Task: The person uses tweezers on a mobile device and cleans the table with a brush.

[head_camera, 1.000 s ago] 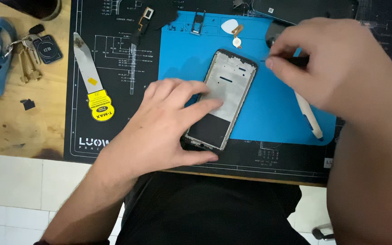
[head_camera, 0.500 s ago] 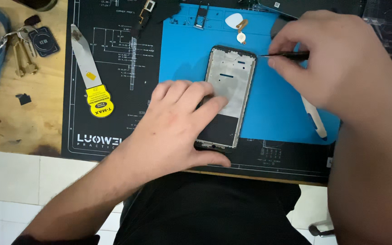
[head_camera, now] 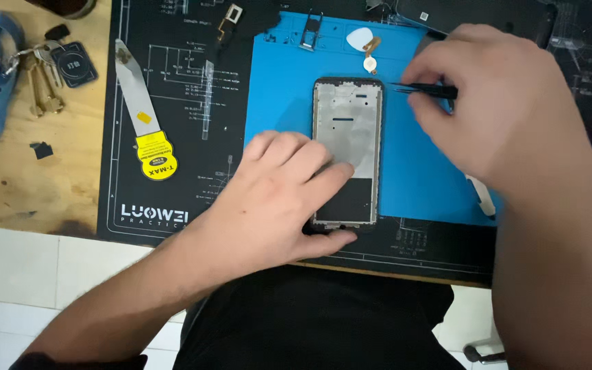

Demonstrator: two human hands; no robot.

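Left hand [head_camera: 275, 199] flat, fingers [head_camera: 313, 161] spread and pressing down, right hand [head_camera: 508, 113] raised, fingers [head_camera: 426, 68] curled in a pinch

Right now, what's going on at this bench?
A person is working on an opened phone frame lying on a blue mat. The left hand presses on the frame's lower left side to steady it. The right hand holds black tweezers, tips just right of the frame's top corner. A metal pry tool with a yellow handle lies unused to the left.

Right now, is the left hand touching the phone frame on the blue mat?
Touching. The head view shows the left hand pressing its fingers flat on the phone frame, thumb against its bottom edge.
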